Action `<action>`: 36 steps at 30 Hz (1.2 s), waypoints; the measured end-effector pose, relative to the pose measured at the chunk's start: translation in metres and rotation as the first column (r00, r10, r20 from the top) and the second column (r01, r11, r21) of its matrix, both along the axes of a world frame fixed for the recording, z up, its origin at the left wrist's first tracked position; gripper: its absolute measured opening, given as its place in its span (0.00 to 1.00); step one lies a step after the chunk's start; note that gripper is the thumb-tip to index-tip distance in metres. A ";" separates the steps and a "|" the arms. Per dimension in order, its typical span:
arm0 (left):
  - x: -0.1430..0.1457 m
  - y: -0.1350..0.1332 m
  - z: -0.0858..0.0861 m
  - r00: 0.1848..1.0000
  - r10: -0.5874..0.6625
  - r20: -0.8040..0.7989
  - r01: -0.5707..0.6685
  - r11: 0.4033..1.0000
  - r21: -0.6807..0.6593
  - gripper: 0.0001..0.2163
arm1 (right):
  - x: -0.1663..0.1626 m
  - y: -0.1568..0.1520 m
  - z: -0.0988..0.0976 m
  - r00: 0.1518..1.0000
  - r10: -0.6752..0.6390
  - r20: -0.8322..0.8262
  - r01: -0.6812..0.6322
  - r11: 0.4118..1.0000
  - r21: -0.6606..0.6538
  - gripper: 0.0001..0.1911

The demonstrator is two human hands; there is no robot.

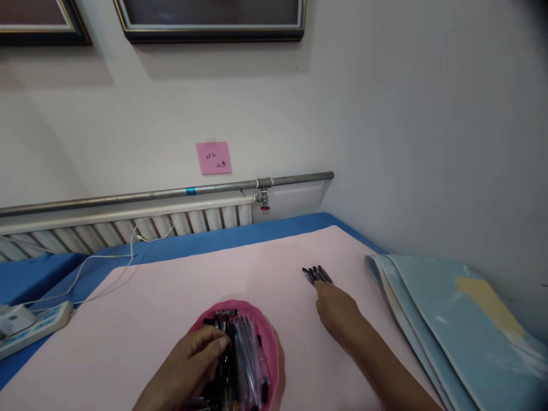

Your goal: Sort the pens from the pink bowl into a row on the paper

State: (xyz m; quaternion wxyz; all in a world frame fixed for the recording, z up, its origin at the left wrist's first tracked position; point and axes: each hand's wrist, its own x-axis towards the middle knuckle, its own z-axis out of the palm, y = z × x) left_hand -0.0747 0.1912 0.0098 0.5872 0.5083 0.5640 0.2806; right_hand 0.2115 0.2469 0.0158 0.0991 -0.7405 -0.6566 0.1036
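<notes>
A pink scalloped basket (276, 365) at the lower middle holds several black pens and clear-barrelled pens (248, 354). My left hand (188, 365) is over its left side, with thumb and fingers pinched on a black pen (223, 365) among the others. Farther right, several black-tipped pens (317, 274) lie side by side on the pink table covering (162, 319), their tips pointing away. My right hand (340, 311) is curled at the near end of this row, closed on a pen there; its fingertips are mostly hidden behind the hand.
A folded light-blue sheet (454, 319) lies along the right side of the table. At the left are a white power strip (38, 331) and a loose white cable (131, 248). A radiator (192, 222) and a metal pipe (162, 195) run along the back wall.
</notes>
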 end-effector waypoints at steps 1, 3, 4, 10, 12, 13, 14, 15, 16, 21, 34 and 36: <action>0.001 0.000 0.001 1.000 -0.003 -0.001 0.003 1.000 0.007 0.17 | 0.001 0.000 -0.002 1.000 -0.012 -0.003 0.012 1.000 -0.028 0.08; 0.003 0.000 0.003 1.000 0.001 -0.002 -0.001 1.000 0.024 0.17 | 0.002 0.002 -0.003 0.999 -0.030 -0.024 0.029 0.997 -0.072 0.10; 0.004 0.000 0.004 1.000 0.008 0.005 -0.008 1.000 0.029 0.17 | 0.002 0.003 -0.002 0.998 -0.034 -0.044 0.030 0.996 -0.085 0.09; 0.009 0.002 0.006 0.981 0.098 0.167 -0.109 0.992 0.059 0.18 | -0.016 -0.006 0.019 0.932 0.106 -0.347 -0.132 0.990 -0.053 0.10; 0.010 0.002 0.006 0.956 0.142 0.257 -0.167 0.983 0.080 0.18 | -0.033 -0.018 0.024 0.831 0.202 -0.518 -0.274 0.959 -0.065 0.12; 0.011 0.002 0.006 0.942 0.148 0.301 -0.180 0.980 0.082 0.18 | -0.042 -0.025 0.024 0.674 0.219 -0.705 -0.393 0.915 -0.092 0.13; 0.013 0.001 0.007 0.927 0.143 0.346 -0.181 0.980 0.079 0.17 | -0.051 -0.032 0.024 0.541 0.207 -0.815 -0.483 0.870 -0.100 0.14; 0.014 0.000 0.007 0.914 0.125 0.387 -0.163 0.984 0.069 0.17 | -0.059 -0.039 0.023 0.472 0.192 -0.860 -0.536 0.837 -0.107 0.13; 0.016 0.000 0.007 0.900 0.107 0.423 -0.141 0.989 0.051 0.17 | -0.067 -0.044 0.021 0.428 0.174 -0.887 -0.577 0.808 -0.120 0.13; 0.017 0.001 0.005 0.853 0.174 0.492 -0.185 0.982 -0.026 0.17 | -0.081 -0.054 0.016 0.470 0.140 -0.872 -0.637 0.737 -0.225 0.08; -0.011 0.004 0.007 0.892 0.439 -0.106 -0.381 0.857 0.348 0.23 | -0.073 -0.045 0.021 0.476 0.098 -0.874 -0.634 0.727 -0.264 0.05; -0.006 0.003 0.006 0.913 0.407 -0.031 -0.374 0.865 0.336 0.21 | -0.075 -0.045 0.022 0.462 0.075 -0.884 -0.627 0.732 -0.266 0.04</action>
